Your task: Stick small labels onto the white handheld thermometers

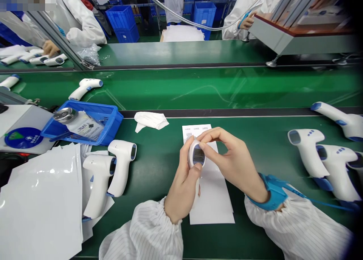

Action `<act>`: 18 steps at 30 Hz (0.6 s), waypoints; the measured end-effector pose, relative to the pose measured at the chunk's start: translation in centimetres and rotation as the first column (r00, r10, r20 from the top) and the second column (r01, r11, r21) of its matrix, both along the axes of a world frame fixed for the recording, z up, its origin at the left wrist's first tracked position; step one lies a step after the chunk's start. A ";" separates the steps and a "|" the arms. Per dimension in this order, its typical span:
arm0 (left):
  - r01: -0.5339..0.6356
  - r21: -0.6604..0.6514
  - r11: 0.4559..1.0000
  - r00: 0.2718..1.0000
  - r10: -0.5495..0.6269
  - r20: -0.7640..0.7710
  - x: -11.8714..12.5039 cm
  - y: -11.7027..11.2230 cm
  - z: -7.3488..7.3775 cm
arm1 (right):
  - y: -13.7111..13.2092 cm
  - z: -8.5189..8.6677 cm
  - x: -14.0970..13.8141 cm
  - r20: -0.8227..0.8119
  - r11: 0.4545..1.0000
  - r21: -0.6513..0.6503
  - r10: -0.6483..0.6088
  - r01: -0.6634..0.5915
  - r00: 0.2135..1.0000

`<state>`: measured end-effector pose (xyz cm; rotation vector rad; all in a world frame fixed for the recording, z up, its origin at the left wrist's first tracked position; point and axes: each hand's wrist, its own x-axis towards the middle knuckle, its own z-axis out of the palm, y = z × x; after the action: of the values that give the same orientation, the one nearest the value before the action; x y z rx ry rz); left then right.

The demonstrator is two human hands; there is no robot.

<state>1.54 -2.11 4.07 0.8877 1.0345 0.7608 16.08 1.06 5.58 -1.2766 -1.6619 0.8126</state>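
Note:
My left hand point(183, 184) is wrapped around a white infrared thermometer point(196, 155), held upright over a white label sheet point(211, 192) on the green bench. My right hand point(231, 159) pinches at the thermometer's top face, with thumb and fingertips pressed on a dark printed label there. A blue wrist strap point(272, 192) with a cord circles my right wrist. Both arms wear white striped sleeves.
Two white thermometers point(110, 173) lie at left beside white bags point(42, 203) and a blue tray point(93, 120) holding a bottle. Several more thermometers point(326, 158) lie at right. A white cloth point(150, 120) sits near the conveyor point(198, 87). Other people work across the belt.

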 end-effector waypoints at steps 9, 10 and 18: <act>-0.036 0.297 0.954 0.999 0.045 -0.024 -0.4 -0.4 -1.2 | 0.4 -1.1 -0.4 -0.030 0.985 -0.010 0.171 -0.172 0.985; -0.043 0.350 0.936 0.997 0.063 -0.047 -0.3 -0.5 -1.4 | 0.4 -1.1 -0.4 -0.046 0.987 0.013 0.158 -0.158 0.986; -0.121 0.471 0.874 0.982 0.175 -0.072 0.1 -0.9 -1.5 | -0.4 -1.1 -0.7 0.010 0.976 0.211 0.057 -0.058 0.998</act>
<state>1.63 -3.01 2.54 1.2855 1.0443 1.1293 15.38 0.64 4.45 -1.0878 -1.7451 0.6483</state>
